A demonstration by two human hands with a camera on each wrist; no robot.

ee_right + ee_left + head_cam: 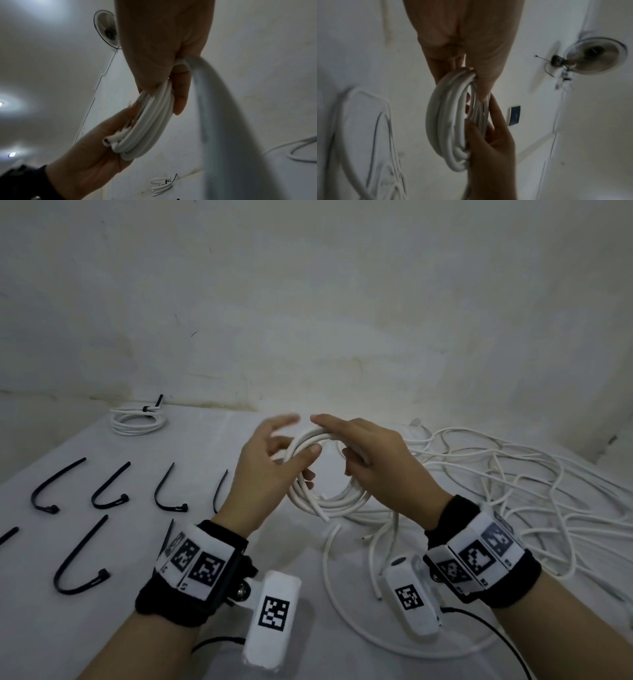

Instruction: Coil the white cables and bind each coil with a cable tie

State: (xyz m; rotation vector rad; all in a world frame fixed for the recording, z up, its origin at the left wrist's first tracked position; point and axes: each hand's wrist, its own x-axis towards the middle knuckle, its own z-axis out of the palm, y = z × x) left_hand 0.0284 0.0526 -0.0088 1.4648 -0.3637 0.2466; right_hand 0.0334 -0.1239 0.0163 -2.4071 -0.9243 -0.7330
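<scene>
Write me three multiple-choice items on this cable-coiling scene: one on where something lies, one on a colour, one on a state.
1. Where does the finished, tied coil lie?
A. far left by the wall
B. under the right wrist
C. on the loose cables

2. What colour are the cable ties?
A. white
B. black
C. red

3. How is the coil in hand now?
A. bound with a tie
B. lying on the table
C. held by both hands, untied

Answers: 1 A, it sits at the table's far left edge. 2 B, the ties are black. 3 C, the left hand and right hand grip it, with no tie on it.
</scene>
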